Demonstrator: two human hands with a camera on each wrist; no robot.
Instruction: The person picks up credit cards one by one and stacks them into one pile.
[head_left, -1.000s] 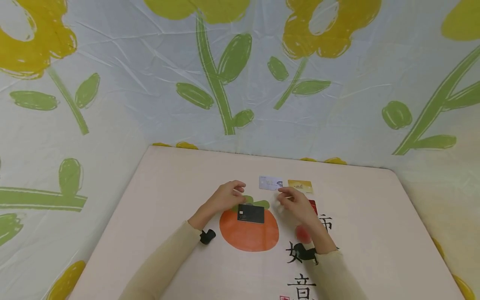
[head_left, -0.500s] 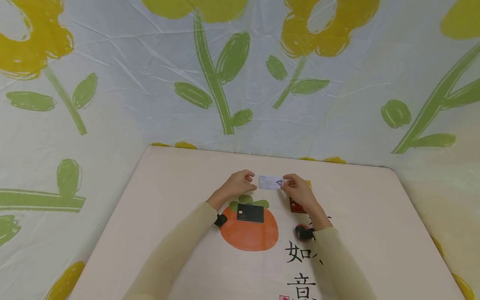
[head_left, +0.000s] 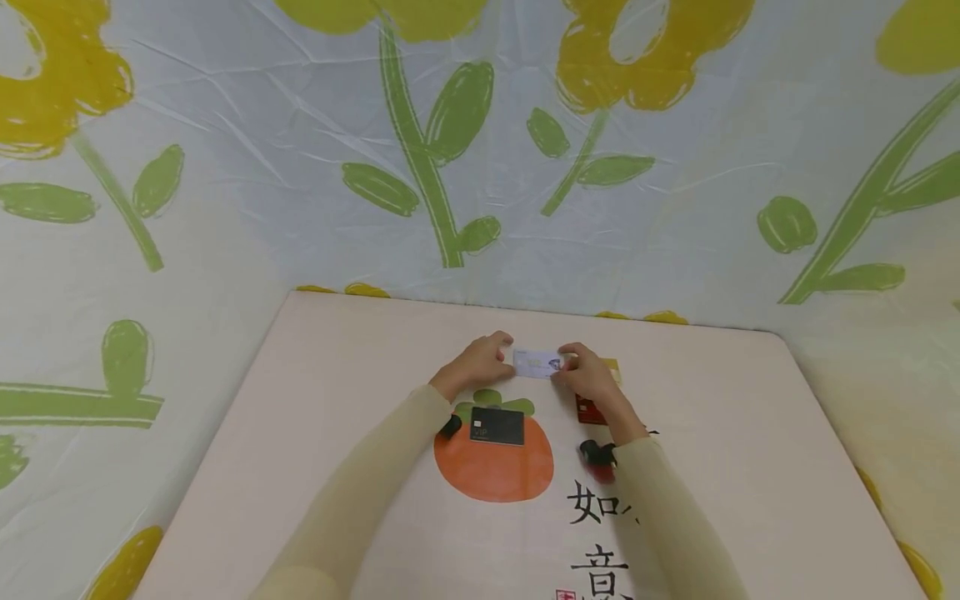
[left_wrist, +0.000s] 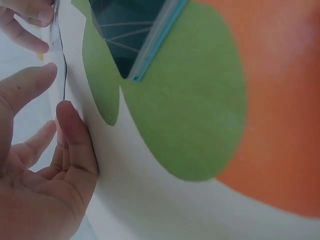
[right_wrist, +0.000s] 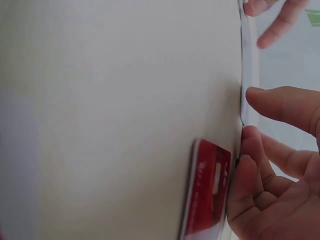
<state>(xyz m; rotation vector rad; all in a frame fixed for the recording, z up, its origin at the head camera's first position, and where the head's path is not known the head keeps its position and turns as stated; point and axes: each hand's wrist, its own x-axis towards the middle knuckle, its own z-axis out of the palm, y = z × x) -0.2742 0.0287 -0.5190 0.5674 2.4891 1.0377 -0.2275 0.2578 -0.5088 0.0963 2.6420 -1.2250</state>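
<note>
A white bank card [head_left: 534, 363] lies near the back of the table between both hands. My left hand [head_left: 477, 361] is at its left short edge; in the left wrist view one fingertip meets the card's end and another stands just off it. At the opposite end, my right hand [head_left: 588, 375] pinches the card's corner area, thumb and fingertips about the edge. A red card [right_wrist: 207, 190] lies beside the right fingers, partly hidden by that hand in the head view. Behind the right hand shows part of a gold card [head_left: 613, 368].
A black card marked VIP [head_left: 497, 427] lies on the printed orange persimmon [head_left: 493, 475] of the pink table mat [head_left: 337, 375]. Black characters are printed at the right. A flowered cloth [head_left: 315, 225] hangs behind the table.
Both hands have moved in from the sides to the white card's two ends. The right hand has come to cover part of the gold card. The cards lie where they were.
</note>
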